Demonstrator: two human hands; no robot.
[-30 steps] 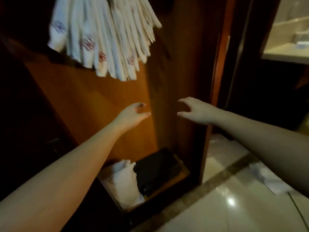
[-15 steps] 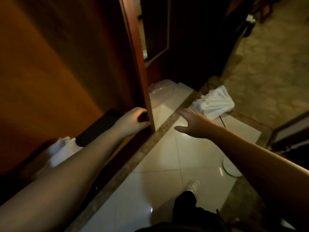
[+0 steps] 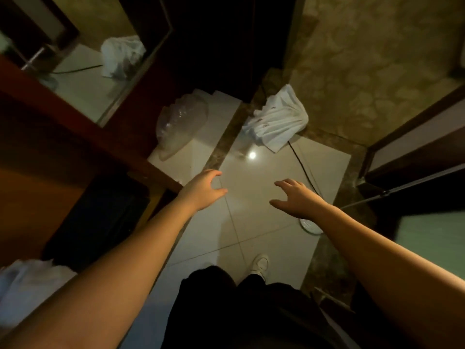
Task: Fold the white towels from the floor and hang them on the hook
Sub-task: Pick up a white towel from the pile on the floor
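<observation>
A crumpled pile of white towels [image 3: 276, 122] with small red marks lies on the floor where the pale tiles meet the patterned carpet, ahead and slightly right. My left hand [image 3: 203, 190] hovers over the tiles with fingers loosely curved, holding nothing. My right hand [image 3: 295, 197] is stretched forward with spread fingers, also empty. Both hands are well short of the towels. The hook and the hung towels are out of view.
A clear plastic bag [image 3: 180, 124] lies on the tiles left of the towels. A mirror [image 3: 83, 69] on the left reflects the towels. A black cable [image 3: 300, 162] runs across the tiles. Wooden cabinet [image 3: 32, 187] at left, door frame [image 3: 412, 137] at right. My white shoe [image 3: 260, 264] stands below.
My view has swung down and right, from the towels hanging in the wardrobe to the floor. Both empty hands moved away from the wardrobe and now reach out over the tiles.
</observation>
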